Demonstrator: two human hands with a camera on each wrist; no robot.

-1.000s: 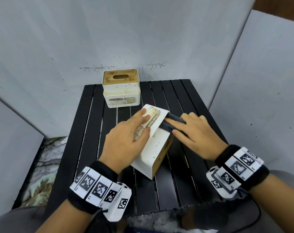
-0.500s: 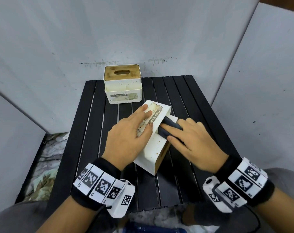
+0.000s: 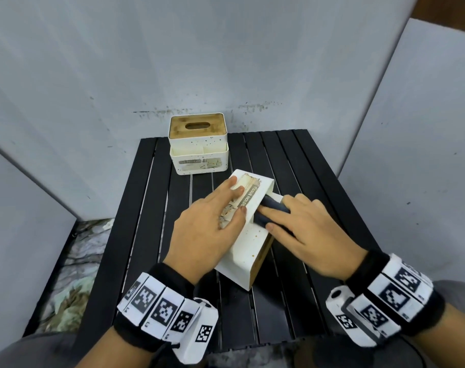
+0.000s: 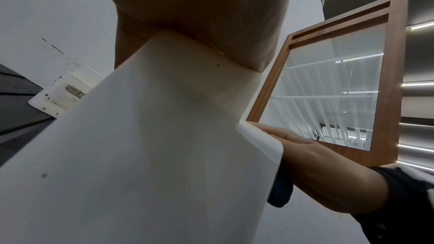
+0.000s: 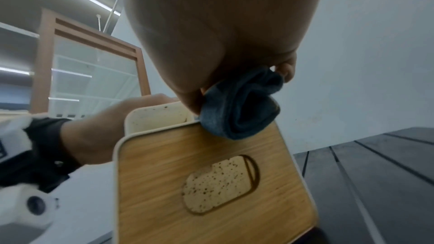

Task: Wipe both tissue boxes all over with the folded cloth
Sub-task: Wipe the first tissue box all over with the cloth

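A white tissue box [image 3: 248, 240] with a wooden lid [image 5: 211, 183] lies tipped on its side in the middle of the black slatted table [image 3: 300, 160]. My left hand [image 3: 207, 224] rests flat on its labelled upper face, fingers straight. My right hand [image 3: 303, 229] holds a folded dark blue cloth [image 3: 271, 211] and presses it against the box's upper right edge; the cloth [image 5: 239, 105] is bunched under the fingers above the lid. A second white tissue box [image 3: 198, 144] stands upright at the table's far edge, also visible as the far box [image 4: 61, 94].
Grey panel walls close in behind and to the right of the table. A floor with crumpled patterned material [image 3: 74, 261] shows past the table's left edge. A wood-framed glass cabinet [image 4: 328, 84] stands in the background of the wrist views.
My right hand with the cloth has slid along the tipped box's upper edge toward its near end. The left hand stays flat on the box.
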